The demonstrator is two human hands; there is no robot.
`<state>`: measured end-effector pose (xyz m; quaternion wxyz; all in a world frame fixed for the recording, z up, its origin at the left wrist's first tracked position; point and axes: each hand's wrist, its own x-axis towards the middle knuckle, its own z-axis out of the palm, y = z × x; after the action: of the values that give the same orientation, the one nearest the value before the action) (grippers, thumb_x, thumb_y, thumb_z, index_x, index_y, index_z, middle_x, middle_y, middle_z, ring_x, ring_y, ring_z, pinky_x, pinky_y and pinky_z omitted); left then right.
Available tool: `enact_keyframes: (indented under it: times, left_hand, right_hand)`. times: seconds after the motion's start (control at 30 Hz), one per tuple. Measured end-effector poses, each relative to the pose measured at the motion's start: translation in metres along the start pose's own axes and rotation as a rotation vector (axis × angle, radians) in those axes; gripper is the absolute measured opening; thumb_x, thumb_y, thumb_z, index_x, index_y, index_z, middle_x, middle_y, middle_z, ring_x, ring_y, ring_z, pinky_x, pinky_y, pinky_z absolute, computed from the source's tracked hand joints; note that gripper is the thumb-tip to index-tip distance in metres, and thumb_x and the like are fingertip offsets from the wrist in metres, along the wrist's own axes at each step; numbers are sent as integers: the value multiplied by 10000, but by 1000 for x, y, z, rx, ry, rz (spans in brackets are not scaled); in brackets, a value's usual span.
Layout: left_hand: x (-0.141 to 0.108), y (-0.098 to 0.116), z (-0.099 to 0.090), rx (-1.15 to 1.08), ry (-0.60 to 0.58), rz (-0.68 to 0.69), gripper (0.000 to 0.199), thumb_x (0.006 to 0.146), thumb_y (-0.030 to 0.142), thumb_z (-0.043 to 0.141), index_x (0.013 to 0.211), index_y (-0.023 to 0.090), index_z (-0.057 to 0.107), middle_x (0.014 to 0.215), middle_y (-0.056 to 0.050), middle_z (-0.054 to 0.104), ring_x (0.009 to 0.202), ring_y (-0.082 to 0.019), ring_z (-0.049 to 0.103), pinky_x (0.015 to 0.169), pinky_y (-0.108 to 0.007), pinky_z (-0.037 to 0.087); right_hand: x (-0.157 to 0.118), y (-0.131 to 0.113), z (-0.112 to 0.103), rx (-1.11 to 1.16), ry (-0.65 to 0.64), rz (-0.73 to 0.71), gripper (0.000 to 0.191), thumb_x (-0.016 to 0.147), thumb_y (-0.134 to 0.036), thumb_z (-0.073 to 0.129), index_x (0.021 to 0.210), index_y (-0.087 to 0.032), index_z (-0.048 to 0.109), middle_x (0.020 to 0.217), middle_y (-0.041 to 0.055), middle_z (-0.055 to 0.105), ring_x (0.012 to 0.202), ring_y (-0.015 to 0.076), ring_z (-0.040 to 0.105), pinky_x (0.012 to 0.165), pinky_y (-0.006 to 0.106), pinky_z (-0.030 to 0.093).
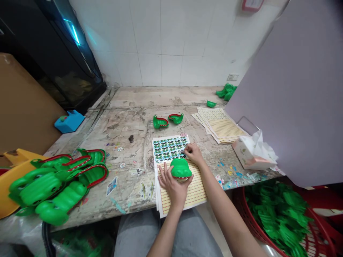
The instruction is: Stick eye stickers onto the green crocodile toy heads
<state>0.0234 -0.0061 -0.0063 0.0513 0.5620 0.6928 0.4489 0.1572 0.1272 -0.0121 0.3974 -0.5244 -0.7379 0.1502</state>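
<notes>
Green crocodile head [181, 167], underside unseen

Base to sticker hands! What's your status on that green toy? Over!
Left hand holding green toy head. Right hand at sticker sheet, by round dark stickers. In the way: left hand covering some stripes.

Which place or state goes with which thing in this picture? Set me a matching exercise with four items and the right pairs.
Column one
1. Left hand
2. Right hand
3. Tissue box
4. Red basket

Column two
A. On the table, next to the pale panel
B. Below the tabletop, filled with green pieces
C. Around a green crocodile piece
D. At the eye-patterned part of the sticker sheet

Right pairs: 1-C, 2-D, 3-A, 4-B
</notes>
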Motion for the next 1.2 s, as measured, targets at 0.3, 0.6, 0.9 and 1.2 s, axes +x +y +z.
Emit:
enact_keyframes:
  times: [0.3, 0.6, 0.9, 1.2]
  left_hand:
    - [0, 1, 0, 31, 4, 6, 708, 650, 659, 629, 1131, 169, 457, 1363, -192, 462, 1378, -337, 255, 1079, -566, 222]
    - [-2, -4, 5, 29, 6, 21, 619, 685, 537, 632, 1143, 166, 444, 1361, -184, 465, 1378, -335, 256, 1071, -563, 224]
    - [-1, -2, 3, 29, 6, 15, 614, 671, 532, 645, 1123, 162, 455, 1330, -196, 485, 1362, -339, 288, 1070, -565, 225]
    - [1, 0, 1, 5, 10, 18, 610, 680, 547, 636, 1115, 162, 453, 1299, -196, 506, 1340, -334, 324, 1061, -572, 234]
  right_hand:
    - [4, -26, -4, 389, -1, 338, 329, 573, -442, 740, 618, -180, 546, 598, 3, 592, 604, 154, 549, 649, 291, 432]
    - [-33, -78, -7, 597, 56, 585, 355, 464, -438, 810, 575, -155, 625, 598, 33, 635, 579, 152, 565, 571, 267, 438]
    - [-44, -71, -13, 565, -21, 400, 278, 669, -455, 684, 716, -181, 676, 736, 62, 692, 693, 197, 642, 673, 317, 516]
    - [-46, -68, -13, 520, 29, 384, 278, 650, -440, 717, 703, -167, 710, 740, 74, 675, 689, 193, 627, 651, 304, 497]
